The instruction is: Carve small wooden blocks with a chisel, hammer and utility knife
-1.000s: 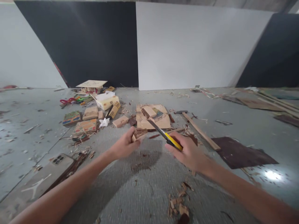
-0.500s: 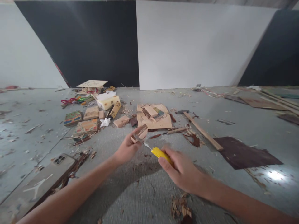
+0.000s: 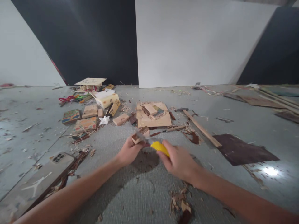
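My left hand (image 3: 129, 151) is closed around a small wooden block (image 3: 144, 132), held up above the floor with its far end pointing away. In my right hand (image 3: 176, 158) is a utility knife (image 3: 160, 148) with a yellow handle, my fingers wrapped round it. Its blade points left and lies over the block's near face; blur hides whether the edge touches the wood. Beyond the hands lies a thin wooden board (image 3: 154, 122) with a wood piece (image 3: 149, 109) on it. Another wooden block (image 3: 121, 119) rests left of that board.
A hammer (image 3: 202, 128) lies to the right, beside a dark brown sheet (image 3: 245, 149). A phone (image 3: 42, 183) sits at lower left. Painted blocks (image 3: 71, 116) and a yellow box (image 3: 106, 100) stand at back left. Wood chips (image 3: 179, 200) litter the floor (image 3: 144, 199).
The knife has come left and up, its blade now over the block. My left hand has turned the block slightly. The view has tilted a little downward.
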Demonstrator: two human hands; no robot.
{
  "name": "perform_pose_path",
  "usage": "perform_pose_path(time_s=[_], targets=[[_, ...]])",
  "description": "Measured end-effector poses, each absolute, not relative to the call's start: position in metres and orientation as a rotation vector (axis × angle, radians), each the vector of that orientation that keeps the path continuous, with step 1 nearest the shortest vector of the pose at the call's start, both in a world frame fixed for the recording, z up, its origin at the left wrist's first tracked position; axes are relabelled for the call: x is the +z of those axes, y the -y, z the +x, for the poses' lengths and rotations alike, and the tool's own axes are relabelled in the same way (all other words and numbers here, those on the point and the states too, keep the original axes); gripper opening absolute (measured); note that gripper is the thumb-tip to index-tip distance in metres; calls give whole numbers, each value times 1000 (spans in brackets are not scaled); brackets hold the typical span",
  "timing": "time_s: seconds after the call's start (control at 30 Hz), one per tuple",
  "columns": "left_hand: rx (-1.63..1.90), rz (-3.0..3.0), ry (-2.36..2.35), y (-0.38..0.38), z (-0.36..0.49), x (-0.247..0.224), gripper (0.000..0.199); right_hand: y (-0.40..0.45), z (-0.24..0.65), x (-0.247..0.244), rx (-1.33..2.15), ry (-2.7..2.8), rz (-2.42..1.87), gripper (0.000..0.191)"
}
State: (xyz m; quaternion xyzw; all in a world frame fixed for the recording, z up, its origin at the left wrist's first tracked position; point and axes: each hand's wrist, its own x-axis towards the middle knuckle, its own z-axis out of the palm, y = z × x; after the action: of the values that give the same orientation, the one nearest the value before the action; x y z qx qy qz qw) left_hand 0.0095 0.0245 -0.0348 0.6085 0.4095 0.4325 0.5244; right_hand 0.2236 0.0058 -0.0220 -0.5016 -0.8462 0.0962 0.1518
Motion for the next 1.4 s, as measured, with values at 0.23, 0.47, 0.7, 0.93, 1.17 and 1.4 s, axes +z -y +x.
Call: perform_pose_path(time_s=[0.23,0.47,0.7,0.93,1.17,1.4], targets=[[1039,1362,-895,-22,4,-39,38,-11,237,-13,326,2223,-1490,29],[1037,1411,-919,-23,4,-40,23,9,207,-10,420,2421,-1361,25],[1073,1248,-685,-19,2,-41,36,-23,246,-13,298,2181,-1540,32],[909,1323,-782,-30,-12,-17,31,-24,251,13,816,2064,-1322,30],[595,1942,-1101,-52,-53,12,24,-44,272,12,687,2493,-1086,35],[246,2344,-1132,-34,-49,39,17,-41,264,-7,392,2721,-936,36]])
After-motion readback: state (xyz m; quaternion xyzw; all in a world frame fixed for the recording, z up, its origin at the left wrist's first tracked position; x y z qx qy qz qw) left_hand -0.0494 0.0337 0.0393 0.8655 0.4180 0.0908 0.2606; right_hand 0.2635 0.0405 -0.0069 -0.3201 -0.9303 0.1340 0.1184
